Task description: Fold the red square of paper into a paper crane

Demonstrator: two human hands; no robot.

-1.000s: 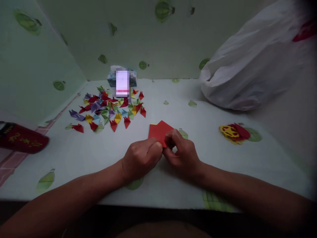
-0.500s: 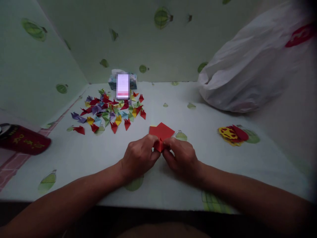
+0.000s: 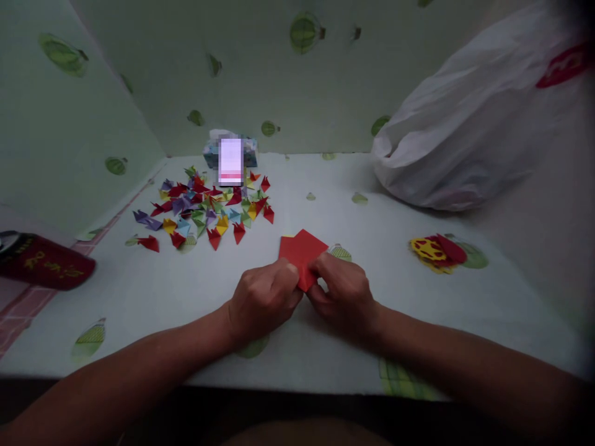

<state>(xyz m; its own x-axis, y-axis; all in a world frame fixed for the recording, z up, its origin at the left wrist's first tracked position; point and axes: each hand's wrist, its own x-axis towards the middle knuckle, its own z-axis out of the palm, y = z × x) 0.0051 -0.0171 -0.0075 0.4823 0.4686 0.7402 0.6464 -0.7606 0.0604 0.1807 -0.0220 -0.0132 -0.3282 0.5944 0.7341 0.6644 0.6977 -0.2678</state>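
Observation:
A small piece of folded red origami paper [image 3: 304,280] is held between my two hands near the middle of the table. My left hand [image 3: 266,296] pinches its left side, thumb on top and fingers curled beneath. On the other side, my right hand [image 3: 344,291] grips the paper between thumb and curled fingers. The exact folds are partly hidden by the fingers. Just beyond them lie flat red paper sheets [image 3: 302,243], with a sliver of yellow showing at the back edge. Several folded paper cranes [image 3: 199,214] in mixed colours lie in a cluster farther back on the left.
A lit phone [image 3: 231,161] leans before a tissue box [image 3: 251,152] at the back. On the left lies a red drink can [image 3: 56,263]. A white plastic bag [image 3: 446,142] bulges at the right rear, with yellow and red cut-outs [image 3: 434,251] in front of it.
The folded red paper has tipped and now shows a broader, flatter face with its point toward me. My left thumb has shifted over it; both hands still grip it.

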